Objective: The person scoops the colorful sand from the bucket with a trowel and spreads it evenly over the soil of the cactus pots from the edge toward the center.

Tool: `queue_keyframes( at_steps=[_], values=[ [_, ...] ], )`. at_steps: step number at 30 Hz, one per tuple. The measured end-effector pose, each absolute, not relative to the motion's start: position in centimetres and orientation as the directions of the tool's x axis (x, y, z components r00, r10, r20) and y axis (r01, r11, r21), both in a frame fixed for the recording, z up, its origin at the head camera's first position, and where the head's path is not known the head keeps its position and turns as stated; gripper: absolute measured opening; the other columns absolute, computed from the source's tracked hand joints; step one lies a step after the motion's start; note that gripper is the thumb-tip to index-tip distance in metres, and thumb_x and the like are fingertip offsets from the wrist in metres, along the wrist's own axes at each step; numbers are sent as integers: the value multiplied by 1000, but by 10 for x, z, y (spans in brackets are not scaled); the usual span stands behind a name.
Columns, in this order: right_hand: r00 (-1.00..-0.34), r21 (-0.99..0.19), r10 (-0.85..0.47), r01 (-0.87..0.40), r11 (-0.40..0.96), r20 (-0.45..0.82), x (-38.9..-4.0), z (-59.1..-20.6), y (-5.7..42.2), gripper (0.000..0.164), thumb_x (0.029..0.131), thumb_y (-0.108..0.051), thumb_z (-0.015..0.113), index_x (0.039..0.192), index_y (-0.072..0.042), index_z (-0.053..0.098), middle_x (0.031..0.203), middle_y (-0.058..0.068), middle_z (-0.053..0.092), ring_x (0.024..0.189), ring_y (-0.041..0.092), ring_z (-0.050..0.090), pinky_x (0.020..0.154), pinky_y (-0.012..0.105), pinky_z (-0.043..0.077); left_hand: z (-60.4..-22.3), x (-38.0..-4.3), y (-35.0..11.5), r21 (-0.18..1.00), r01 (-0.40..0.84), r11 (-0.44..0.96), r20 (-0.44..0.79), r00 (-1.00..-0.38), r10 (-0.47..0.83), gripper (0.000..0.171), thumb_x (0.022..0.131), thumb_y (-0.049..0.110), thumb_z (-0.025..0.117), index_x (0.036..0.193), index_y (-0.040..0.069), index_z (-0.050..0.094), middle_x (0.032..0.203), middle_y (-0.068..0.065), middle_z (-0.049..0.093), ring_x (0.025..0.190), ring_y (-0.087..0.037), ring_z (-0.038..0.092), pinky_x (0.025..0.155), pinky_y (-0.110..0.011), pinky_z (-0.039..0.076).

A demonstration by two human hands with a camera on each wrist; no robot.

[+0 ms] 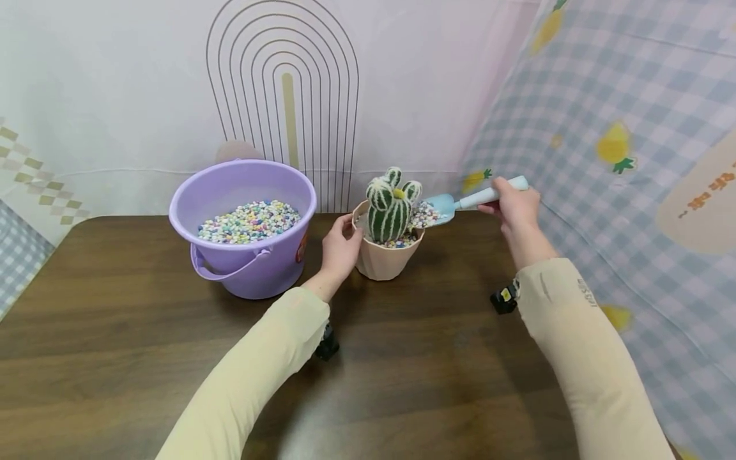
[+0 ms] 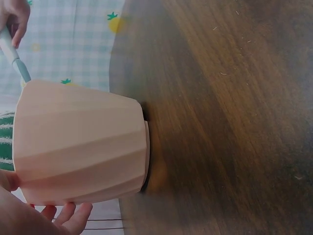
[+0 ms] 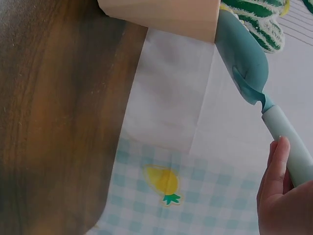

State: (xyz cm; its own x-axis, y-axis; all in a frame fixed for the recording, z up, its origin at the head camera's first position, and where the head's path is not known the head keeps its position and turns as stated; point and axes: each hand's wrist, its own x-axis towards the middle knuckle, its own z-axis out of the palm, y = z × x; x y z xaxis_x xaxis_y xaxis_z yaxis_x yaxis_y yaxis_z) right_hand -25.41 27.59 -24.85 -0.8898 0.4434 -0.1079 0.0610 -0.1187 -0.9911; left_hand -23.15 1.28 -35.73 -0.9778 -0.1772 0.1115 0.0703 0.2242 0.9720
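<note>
A faceted pale-pink flower pot (image 1: 384,260) stands on the table and holds a green-striped cactus (image 1: 388,220) with fuzzy white ridges and a yellow bloom. Coloured pebbles lie round the cactus base. My left hand (image 1: 340,250) grips the pot's left side, thumb at the rim and fingers along the outer wall, as the left wrist view shows of the pot (image 2: 83,142). My right hand (image 1: 516,207) holds a light-blue trowel (image 1: 473,199) by its handle. The trowel's blade (image 3: 244,58) is at the pot's right rim, carrying a heap of pebbles (image 1: 424,215) beside the cactus.
To the left of the pot stands a purple bucket (image 1: 261,268), its handle lowered at the front, with many coloured pebbles (image 1: 250,222) inside. The brown wooden table (image 1: 414,377) meets a patterned cloth (image 1: 397,83) at the back and a checked cloth (image 1: 575,147) at the right.
</note>
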Motion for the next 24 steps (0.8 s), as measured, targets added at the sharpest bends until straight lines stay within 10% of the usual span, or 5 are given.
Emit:
queue_keyframes(
  at_steps=[24],
  values=[
    [-914,-981,374,-99,170,157,-247,-214,256,11,80,-5,54,70,-5,50,63,-1,54,52,8,65,47,23,54,-356,-231,12,970,70,231,115,-976,-187,36,89,15,58,124,6,57,119,-14,64,106,-26,62,90,-35,53]
  ],
)
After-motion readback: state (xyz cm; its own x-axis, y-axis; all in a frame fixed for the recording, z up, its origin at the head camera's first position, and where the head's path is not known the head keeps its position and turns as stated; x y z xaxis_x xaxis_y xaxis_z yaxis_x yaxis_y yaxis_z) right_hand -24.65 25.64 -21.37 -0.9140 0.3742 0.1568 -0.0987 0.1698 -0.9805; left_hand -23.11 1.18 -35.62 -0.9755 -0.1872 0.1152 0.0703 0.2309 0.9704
